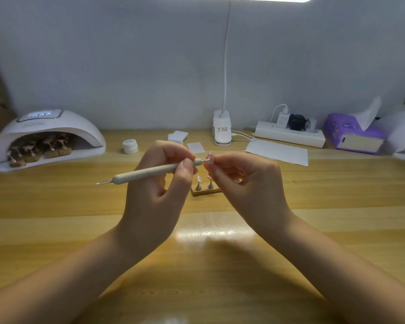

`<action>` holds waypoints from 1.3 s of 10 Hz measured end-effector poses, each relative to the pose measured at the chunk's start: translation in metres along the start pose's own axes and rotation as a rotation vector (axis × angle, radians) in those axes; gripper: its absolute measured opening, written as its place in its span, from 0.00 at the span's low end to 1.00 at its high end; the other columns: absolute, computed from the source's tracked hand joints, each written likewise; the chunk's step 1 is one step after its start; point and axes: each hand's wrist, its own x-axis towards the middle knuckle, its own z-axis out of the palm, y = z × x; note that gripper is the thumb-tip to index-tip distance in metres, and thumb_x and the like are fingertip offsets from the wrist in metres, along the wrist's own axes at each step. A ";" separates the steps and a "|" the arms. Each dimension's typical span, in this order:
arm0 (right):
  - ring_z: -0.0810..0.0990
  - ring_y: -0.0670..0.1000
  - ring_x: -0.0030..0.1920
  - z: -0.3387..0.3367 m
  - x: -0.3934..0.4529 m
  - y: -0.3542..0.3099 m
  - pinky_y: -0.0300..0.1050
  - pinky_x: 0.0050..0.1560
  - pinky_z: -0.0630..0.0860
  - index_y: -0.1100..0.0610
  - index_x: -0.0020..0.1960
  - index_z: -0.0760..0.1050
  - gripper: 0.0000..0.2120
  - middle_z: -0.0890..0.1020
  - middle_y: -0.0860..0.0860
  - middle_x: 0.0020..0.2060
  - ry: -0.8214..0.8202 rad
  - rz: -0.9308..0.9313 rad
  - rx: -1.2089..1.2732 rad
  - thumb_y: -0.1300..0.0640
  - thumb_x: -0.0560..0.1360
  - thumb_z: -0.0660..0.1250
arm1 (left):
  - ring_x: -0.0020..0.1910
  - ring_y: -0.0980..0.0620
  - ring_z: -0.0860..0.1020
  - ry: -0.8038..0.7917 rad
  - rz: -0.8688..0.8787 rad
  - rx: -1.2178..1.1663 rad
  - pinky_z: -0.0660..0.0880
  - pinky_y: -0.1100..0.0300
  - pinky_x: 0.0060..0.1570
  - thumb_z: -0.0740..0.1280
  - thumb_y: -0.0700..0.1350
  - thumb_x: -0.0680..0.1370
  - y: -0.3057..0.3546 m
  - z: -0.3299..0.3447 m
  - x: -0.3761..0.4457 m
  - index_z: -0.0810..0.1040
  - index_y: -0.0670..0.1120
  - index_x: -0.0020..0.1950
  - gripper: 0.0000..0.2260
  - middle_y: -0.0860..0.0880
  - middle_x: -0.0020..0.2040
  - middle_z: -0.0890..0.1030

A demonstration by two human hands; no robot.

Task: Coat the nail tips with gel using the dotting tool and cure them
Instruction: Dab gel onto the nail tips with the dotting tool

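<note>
The dotting tool (150, 172) is being gripped by the left hand (159, 181), its long axis pointing right — tip touching the nail tip (210, 157) being pinched by the right hand (243, 181) above the counter (56, 206).

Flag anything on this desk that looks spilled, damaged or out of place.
Nothing stands out. The left hand holds the dotting tool against the pink nail tip pinched by the right hand. The gel jar stands closed, and the curing lamp holds other stands.

White power strip (290, 136) with plugs, purple tissue box (353, 134), clip lamp (222, 129), paper sheet (277, 152), wooden desk (56, 206)
</note>
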 end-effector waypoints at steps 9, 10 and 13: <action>0.83 0.50 0.36 0.000 -0.001 0.001 0.51 0.39 0.80 0.59 0.48 0.84 0.04 0.85 0.52 0.36 -0.003 -0.015 -0.012 0.61 0.74 0.71 | 0.43 0.52 0.80 0.005 0.011 0.017 0.78 0.61 0.43 0.61 0.47 0.76 0.001 -0.001 0.000 0.76 0.47 0.48 0.06 0.51 0.43 0.79; 0.83 0.50 0.36 0.001 -0.001 0.001 0.51 0.39 0.80 0.59 0.48 0.84 0.04 0.85 0.52 0.36 -0.009 -0.014 -0.016 0.61 0.74 0.71 | 0.43 0.52 0.80 0.009 0.007 0.032 0.78 0.61 0.42 0.62 0.45 0.77 0.001 -0.001 0.001 0.77 0.47 0.48 0.05 0.51 0.42 0.79; 0.83 0.50 0.37 0.000 -0.001 0.002 0.51 0.39 0.80 0.59 0.48 0.84 0.05 0.85 0.52 0.37 -0.006 -0.016 -0.024 0.60 0.74 0.71 | 0.43 0.52 0.80 0.012 -0.002 0.043 0.77 0.65 0.41 0.63 0.41 0.77 0.001 0.000 0.000 0.76 0.47 0.48 0.03 0.52 0.42 0.79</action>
